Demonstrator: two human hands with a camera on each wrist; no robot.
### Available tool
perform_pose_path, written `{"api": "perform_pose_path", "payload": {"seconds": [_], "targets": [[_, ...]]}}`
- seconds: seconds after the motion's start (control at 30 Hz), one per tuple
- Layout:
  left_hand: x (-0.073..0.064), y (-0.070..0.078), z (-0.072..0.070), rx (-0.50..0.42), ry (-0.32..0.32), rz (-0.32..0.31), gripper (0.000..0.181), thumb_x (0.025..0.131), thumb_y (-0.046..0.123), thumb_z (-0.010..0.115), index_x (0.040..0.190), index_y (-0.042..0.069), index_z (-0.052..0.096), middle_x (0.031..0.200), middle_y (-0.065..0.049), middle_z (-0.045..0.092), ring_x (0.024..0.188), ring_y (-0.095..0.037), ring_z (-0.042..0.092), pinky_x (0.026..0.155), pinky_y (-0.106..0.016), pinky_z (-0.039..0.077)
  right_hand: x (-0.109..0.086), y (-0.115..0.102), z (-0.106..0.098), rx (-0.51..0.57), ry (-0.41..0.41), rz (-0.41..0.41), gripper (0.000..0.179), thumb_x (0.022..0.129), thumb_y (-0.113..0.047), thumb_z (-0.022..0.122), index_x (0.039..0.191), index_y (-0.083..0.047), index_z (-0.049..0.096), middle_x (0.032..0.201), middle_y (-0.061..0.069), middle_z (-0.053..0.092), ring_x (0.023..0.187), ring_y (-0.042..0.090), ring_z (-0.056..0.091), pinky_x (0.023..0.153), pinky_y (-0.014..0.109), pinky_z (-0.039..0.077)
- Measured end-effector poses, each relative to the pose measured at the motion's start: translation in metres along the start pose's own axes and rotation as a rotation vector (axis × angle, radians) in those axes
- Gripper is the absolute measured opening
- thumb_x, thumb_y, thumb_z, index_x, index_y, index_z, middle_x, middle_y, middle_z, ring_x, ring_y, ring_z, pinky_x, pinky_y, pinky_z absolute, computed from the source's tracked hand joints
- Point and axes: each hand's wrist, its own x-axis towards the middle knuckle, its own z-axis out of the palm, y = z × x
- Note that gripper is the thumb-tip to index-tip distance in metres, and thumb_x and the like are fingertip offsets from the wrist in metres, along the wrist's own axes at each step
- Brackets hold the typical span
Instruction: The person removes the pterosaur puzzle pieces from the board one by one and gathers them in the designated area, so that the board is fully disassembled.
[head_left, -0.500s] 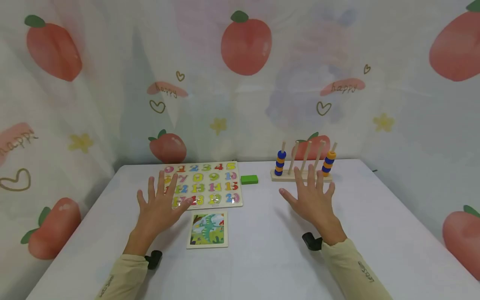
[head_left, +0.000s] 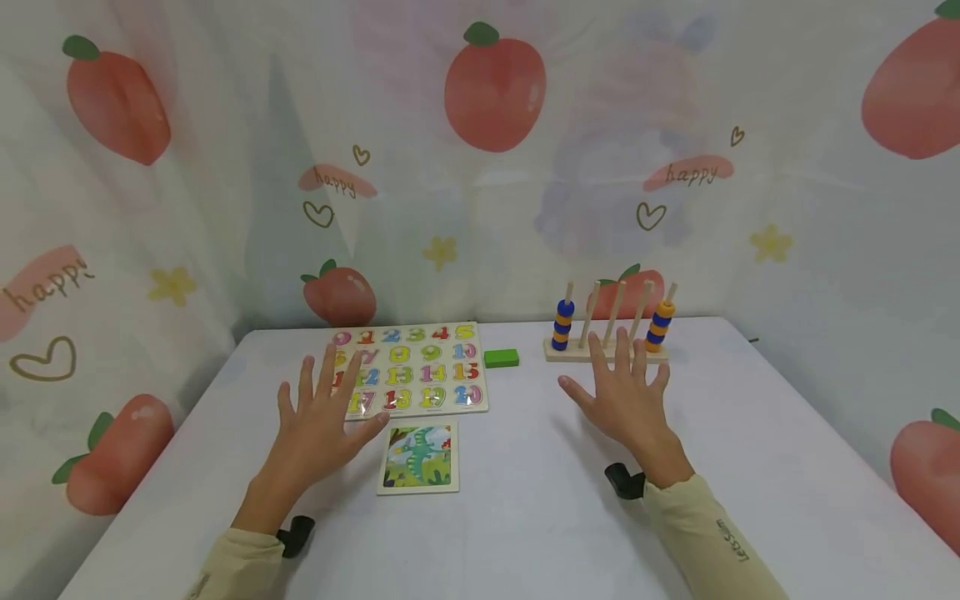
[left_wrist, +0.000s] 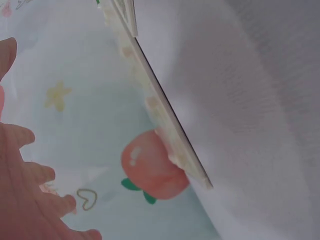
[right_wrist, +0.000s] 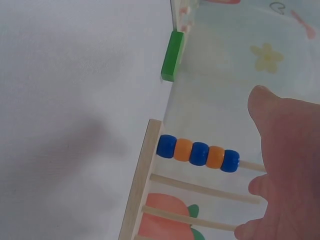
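Observation:
My left hand (head_left: pixel 318 429) hovers with spread fingers over the left part of the table, overlapping the lower left of the number puzzle board (head_left: pixel 401 377) in the head view. Its thumb reaches toward a small dinosaur picture puzzle (head_left: pixel 418 458). With its fingers also spread, my right hand (head_left: pixel 626 412) is held in front of a wooden bead rack (head_left: pixel 606 353). Blue and orange beads (right_wrist: pixel 199 153) sit on the rack's two outer pegs; the three pegs between are bare. Neither hand holds anything.
A green block (head_left: pixel 501 358) lies between the number board and the bead rack. Behind the white table (head_left: pixel 525 533) hangs a fruit-printed curtain (head_left: pixel 480 208), which also runs along both sides. Each wrist carries a black camera (head_left: pixel 625 482).
My left hand has shifted slightly, with its wrist lower and further left. The head view has turned a little to the left. The right hand stays nearly still, and the objects keep their places.

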Motion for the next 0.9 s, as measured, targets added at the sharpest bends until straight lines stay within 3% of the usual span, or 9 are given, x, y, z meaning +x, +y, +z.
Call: {"api": "perform_pose_path", "payload": {"seconds": [0.17,0.3,0.6,0.73,0.9], "targets": [[-0.009,0.001,0.002,0.062,-0.020,0.055,0.099,0.097,0.059,0.071,0.171,0.011,0.026,0.176,-0.024,0.008,0.158,-0.054,0.004,0.116,-0.084,0.007,0.001,0.001,0.001,0.003,-0.006,-0.002,0.094,0.104,-0.057,0.061,0.170,-0.003,0.020,0.172,0.036,-0.002,0.156,0.061,-0.005,0.114,0.086,-0.004],[-0.015,0.002,0.005,0.046,-0.076,0.070,0.102,0.095,0.061,0.073,0.170,0.009,0.028,0.176,-0.024,0.011,0.158,-0.054,0.007,0.116,-0.084,0.008,0.003,0.002,0.001,0.009,-0.010,-0.006,0.095,0.105,-0.058,0.060,0.170,-0.003,0.020,0.172,0.036,-0.002,0.156,0.060,-0.005,0.114,0.086,-0.004],[-0.015,0.003,0.015,-0.033,-0.291,0.107,0.111,0.088,0.068,0.077,0.170,0.010,0.030,0.174,-0.014,0.029,0.158,-0.054,0.014,0.118,-0.083,0.011,0.005,0.002,-0.001,0.035,-0.038,-0.001,0.095,0.105,-0.059,0.059,0.170,-0.003,0.018,0.172,0.035,-0.003,0.157,0.060,-0.007,0.114,0.086,-0.004],[-0.013,0.006,0.020,-0.046,-0.397,0.109,0.113,0.086,0.072,0.077,0.170,0.011,0.031,0.174,-0.010,0.030,0.159,-0.053,0.013,0.118,-0.082,0.011,0.004,0.003,-0.003,0.076,-0.064,0.003,0.096,0.105,-0.059,0.058,0.171,-0.003,0.015,0.173,0.035,-0.005,0.156,0.060,-0.007,0.114,0.087,-0.003],[-0.009,0.008,0.022,-0.024,-0.454,0.096,0.112,0.085,0.069,0.080,0.169,0.011,0.034,0.174,-0.009,0.032,0.159,-0.052,0.011,0.120,-0.080,0.010,0.004,0.001,-0.007,0.134,-0.084,-0.008,0.095,0.106,-0.057,0.058,0.171,-0.003,0.015,0.173,0.034,-0.007,0.156,0.061,-0.006,0.114,0.086,-0.003]]}}
